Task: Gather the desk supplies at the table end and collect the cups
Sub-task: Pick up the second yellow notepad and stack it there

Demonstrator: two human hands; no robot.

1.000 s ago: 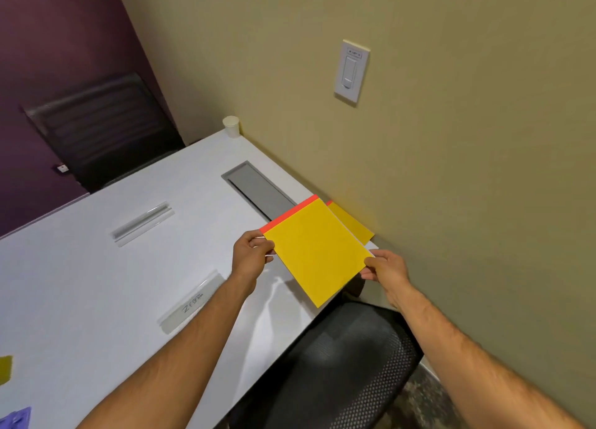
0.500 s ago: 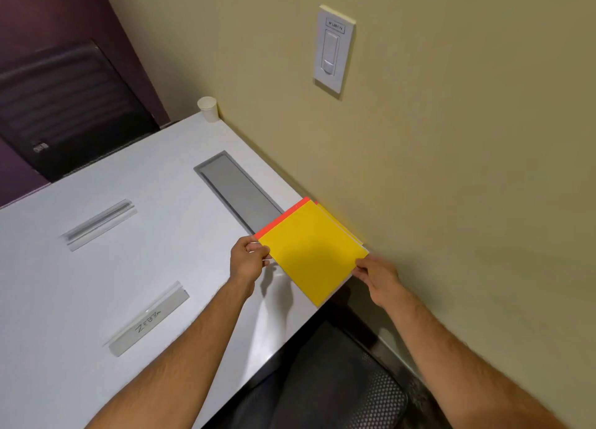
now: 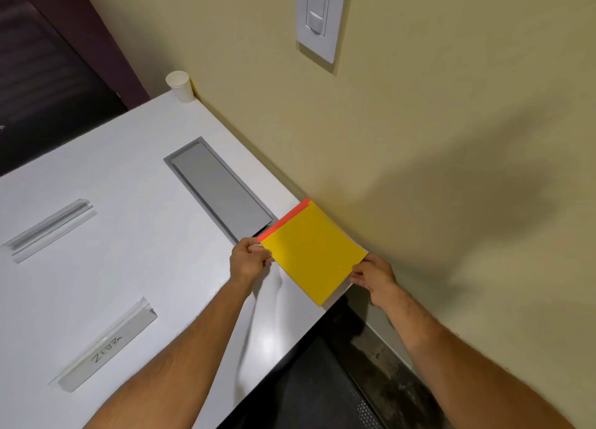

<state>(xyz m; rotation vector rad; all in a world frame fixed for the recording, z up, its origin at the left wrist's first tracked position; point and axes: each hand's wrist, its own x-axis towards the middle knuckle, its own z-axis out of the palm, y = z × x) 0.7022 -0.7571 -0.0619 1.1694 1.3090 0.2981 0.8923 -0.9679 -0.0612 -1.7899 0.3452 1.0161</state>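
- Over the last second the yellow pad [image 3: 311, 254] has come down from mid-air to the corner of the white table [image 3: 129, 235], right against the wall, and now covers a second yellow pad that showed plainly beside it a moment ago.
- Only a thin staggered edge of that lower pad [image 3: 335, 227] peeks out on the wall side, so the two look stacked and nearly squared.
- The left hand [image 3: 248, 261] pinches the top pad's near-left corner below its red binding strip; the right hand [image 3: 374, 275] pinches the opposite corner at the table edge. Both grips are narrow, thumb and fingers closed on the pad.
- I judge this to be the gathering step: the pads are being pooled at the table end, and letting go looks like the next thing.
- The paper cup [image 3: 179, 85] stands upright at the far corner by the wall, well apart from both hands and not collected.
- Two clear name holders [image 3: 48, 228] lie on the table to the left; the nearer one [image 3: 106, 344] bears handwriting I cannot read with confidence.
- Whether the top pad rests fully flat or is held slightly raised is hard to tell.
- Its near corner overhangs the table edge above a dark chair [image 3: 322, 390], which the picture cuts off.
- The fingertips under the pad are hidden.
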